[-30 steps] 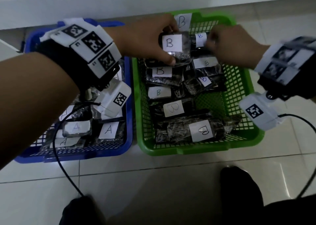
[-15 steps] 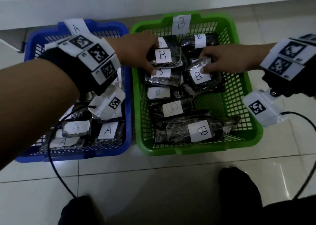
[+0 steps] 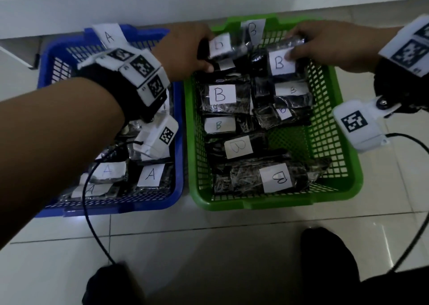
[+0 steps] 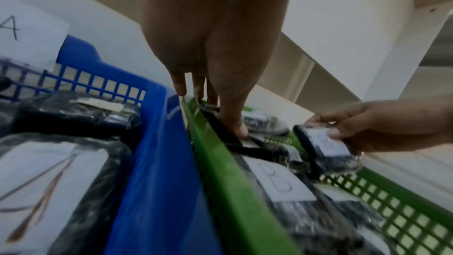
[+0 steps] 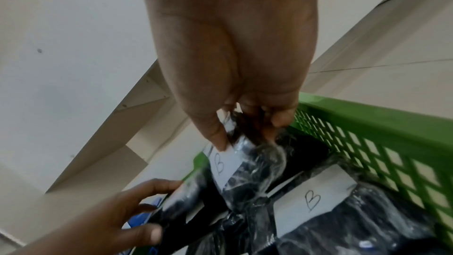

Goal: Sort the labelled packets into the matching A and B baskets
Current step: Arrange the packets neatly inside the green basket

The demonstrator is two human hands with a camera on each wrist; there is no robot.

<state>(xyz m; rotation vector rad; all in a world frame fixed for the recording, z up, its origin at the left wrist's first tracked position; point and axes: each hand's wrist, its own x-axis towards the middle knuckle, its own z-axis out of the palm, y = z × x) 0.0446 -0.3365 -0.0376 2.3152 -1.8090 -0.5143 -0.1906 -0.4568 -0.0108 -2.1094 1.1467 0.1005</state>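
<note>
Two baskets stand side by side on the floor: a blue basket tagged A and a green basket tagged B. Both hold several black plastic-wrapped packets with white letter labels. My left hand grips a B packet at the green basket's far left corner, thumb on its near edge. My right hand pinches another B packet at the far right; in the right wrist view the thumb presses its label.
White furniture runs along the floor behind the baskets. Black cables hang from both wrist cameras. My dark shoes stand on the pale tiles in front of the baskets.
Both hands have lifted their B packets from the pile and drawn them toward the far end of the green basket.
</note>
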